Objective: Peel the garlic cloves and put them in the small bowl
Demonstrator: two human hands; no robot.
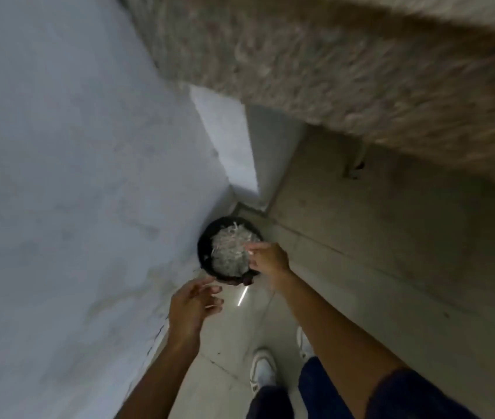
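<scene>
Garlic skins [228, 250], pale, papery and shredded, are filling a round black bin [204, 252] standing on the floor at the frame's centre, against a smooth white wall [58, 176]. Above it the right hand [269, 257] is hovering, fingers curled down; whether they are pinching anything is unclear. Lower left, the left hand [191, 306] is hanging with fingers loosely spread, gripping nothing. A speckled stone counter [331, 55] is crossing the upper right.

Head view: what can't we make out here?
- Black bin contents: pale scraps, too blurred to name.
- Right hand: fingertips smeared over the bin, any hold unclear.
- Left hand: fingers spread, nothing seen in it.
- Counter: motion-blurred, top out of view.
- Garlic and small bowl: not in view.
</scene>
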